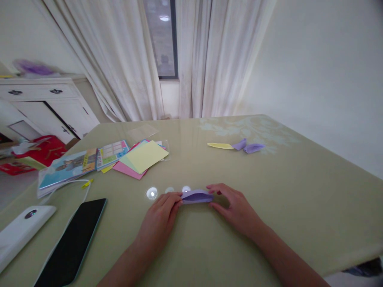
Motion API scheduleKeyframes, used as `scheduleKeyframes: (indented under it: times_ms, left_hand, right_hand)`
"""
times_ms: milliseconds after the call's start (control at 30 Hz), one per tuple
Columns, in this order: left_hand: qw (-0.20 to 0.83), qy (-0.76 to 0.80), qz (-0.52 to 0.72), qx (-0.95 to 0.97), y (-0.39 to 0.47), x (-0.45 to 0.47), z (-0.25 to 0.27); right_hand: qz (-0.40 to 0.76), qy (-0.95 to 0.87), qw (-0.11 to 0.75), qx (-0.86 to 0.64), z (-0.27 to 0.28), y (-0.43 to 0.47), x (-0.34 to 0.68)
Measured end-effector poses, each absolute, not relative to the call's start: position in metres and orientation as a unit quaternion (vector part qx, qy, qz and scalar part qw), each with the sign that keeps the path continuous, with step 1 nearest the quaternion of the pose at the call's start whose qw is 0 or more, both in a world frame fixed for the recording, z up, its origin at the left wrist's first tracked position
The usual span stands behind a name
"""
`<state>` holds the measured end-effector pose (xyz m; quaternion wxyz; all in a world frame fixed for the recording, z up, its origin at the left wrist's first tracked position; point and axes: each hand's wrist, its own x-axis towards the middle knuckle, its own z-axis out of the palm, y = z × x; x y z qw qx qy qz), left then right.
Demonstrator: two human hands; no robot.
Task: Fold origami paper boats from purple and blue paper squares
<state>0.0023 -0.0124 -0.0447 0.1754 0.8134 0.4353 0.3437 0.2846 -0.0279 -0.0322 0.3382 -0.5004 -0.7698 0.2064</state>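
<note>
Between my two hands is a narrow folded piece of purple paper point(197, 196), its long upper edge parted into a slit-like pocket. My left hand point(163, 211) pinches its left end between thumb and fingers. At the other end, the thumb and fingers of my right hand point(235, 205) are spread around the paper's tip; whether they touch it is hard to make out. Farther back on the table lie a folded yellow paper strip point(220, 146) and two folded purple paper pieces, one upright-edged point(239, 144) and one flatter point(254, 148).
Coloured paper sheets point(146, 157) are piled at the back left, beside a picture booklet point(70, 167). Nearer on the left lie a black-screened phone point(74, 243), a white device point(25, 231) and a white cable point(70, 217). Curtains point(119, 59) hang behind the table point(287, 191).
</note>
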Motion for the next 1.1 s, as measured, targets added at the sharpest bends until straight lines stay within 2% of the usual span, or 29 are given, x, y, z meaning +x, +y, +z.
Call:
scheduleKeyframes:
  times_ms: [333, 600, 900, 1100]
  left_hand:
    - [0.208, 0.442, 0.333, 0.806, -0.012, 0.002, -0.040]
    - [0.153, 0.450, 0.360, 0.803, -0.012, 0.004, -0.046]
    - [0.155, 0.482, 0.358, 0.785, -0.009, 0.013, -0.044]
    - [0.103, 0.475, 0.351, 0.800, -0.010, 0.016, -0.044]
  right_hand:
    - [0.228, -0.777, 0.368, -0.457, -0.030, -0.026, 0.277]
    - [0.246, -0.758, 0.345, -0.495, -0.028, -0.025, 0.269]
    - [0.212, -0.739, 0.361, -0.528, -0.036, -0.022, 0.260]
    - [0.188, -0.746, 0.361, -0.528, -0.036, -0.025, 0.258]
